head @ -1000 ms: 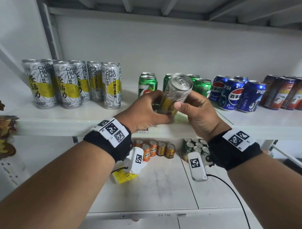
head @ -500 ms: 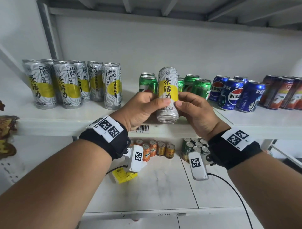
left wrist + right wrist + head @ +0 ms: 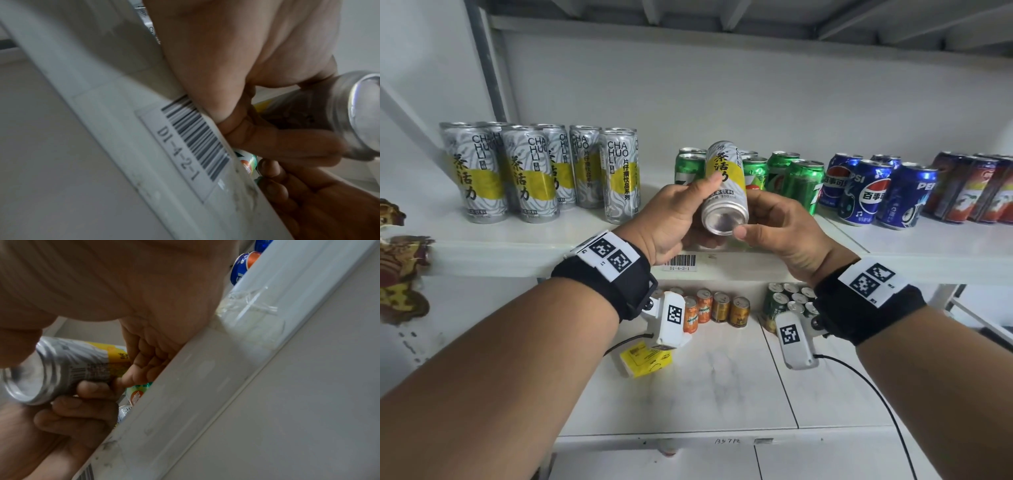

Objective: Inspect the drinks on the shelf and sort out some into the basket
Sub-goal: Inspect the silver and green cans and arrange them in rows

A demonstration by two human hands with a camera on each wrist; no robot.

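Above white shelf [image 3: 517,245], both hands gripping cylindrical metal can [image 3: 724,192]

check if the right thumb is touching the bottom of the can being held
Touching. In the head view the right hand curls round the tea can, its thumb tip pressed on the bottom rim, with no gap showing.

White wall [image 3: 722,102], white metal shelving [image 3: 517,255], barcode label [image 3: 679,263] on its edge, lower shelf [image 3: 722,394]

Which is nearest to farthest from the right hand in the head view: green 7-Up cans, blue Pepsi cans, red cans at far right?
From the right hand:
1. Green 7-Up cans, just behind it.
2. Blue Pepsi cans, further right.
3. Red cans, shelf's far right end.
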